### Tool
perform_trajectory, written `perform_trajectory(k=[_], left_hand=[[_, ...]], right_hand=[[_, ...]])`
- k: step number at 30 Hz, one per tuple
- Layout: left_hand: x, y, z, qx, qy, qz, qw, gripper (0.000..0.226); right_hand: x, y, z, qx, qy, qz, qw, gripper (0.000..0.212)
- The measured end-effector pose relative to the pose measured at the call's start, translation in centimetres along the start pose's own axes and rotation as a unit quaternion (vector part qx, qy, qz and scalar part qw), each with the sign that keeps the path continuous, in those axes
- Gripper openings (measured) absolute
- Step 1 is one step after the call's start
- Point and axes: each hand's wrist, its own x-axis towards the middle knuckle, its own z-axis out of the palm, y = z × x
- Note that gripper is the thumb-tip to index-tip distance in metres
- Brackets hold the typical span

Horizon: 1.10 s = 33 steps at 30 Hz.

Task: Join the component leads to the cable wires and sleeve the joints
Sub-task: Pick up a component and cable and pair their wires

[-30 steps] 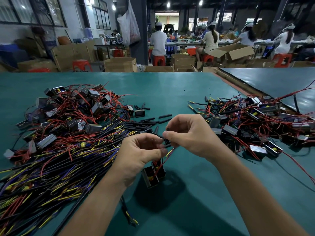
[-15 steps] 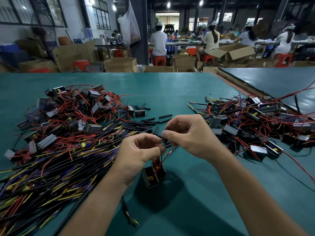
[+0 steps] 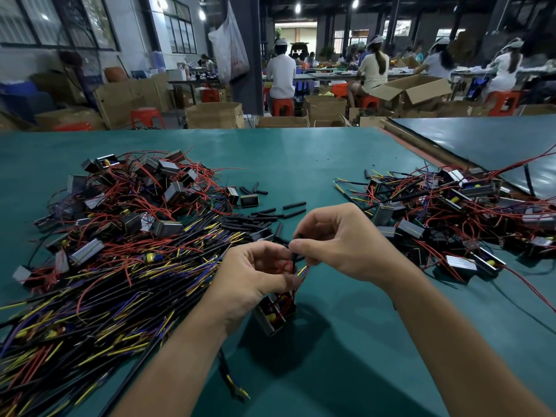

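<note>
My left hand (image 3: 255, 278) pinches the red leads (image 3: 281, 267) of a small black boxed component (image 3: 275, 313) that hangs below it, above the green table (image 3: 301, 164). My right hand (image 3: 340, 242) pinches a short black sleeve (image 3: 293, 257) over the wires, right where my left fingertips are. Yellow and red wire ends (image 3: 304, 270) stick out under the sleeve. A black cable (image 3: 225, 371) trails from under my left wrist toward the table's near edge. The joint itself is hidden by my fingers.
A large heap of black cables with yellow, blue and red ends and boxed components (image 3: 114, 242) fills the left. Loose black sleeves (image 3: 270, 215) lie in the middle. Another pile of components with red leads (image 3: 451, 218) lies right. People sit at benches behind.
My left hand has turned slightly, so the red leads now show between its fingers. My right hand still holds the sleeve at the same spot; the component hangs as before.
</note>
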Motion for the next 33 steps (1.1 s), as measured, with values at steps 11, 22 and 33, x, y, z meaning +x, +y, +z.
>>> perform_trajectory(k=[11,22,33], left_hand=[[0.1,-0.2,0.2,0.025,0.01,0.018,0.999,0.028],[0.2,-0.4,0.2,0.052,-0.024,0.008,0.998,0.038],[0.1,-0.2,0.1,0.055,-0.039,0.013,0.998,0.029]], right_hand=[[-0.2,0.4,-1.1,-0.02,-0.048,0.006,0.999,0.01],[-0.3,0.7,-1.5,0.0,-0.079,0.034,0.996,0.014],[-0.1,1.1,-1.3,-0.044,-0.088,0.037,0.994,0.007]])
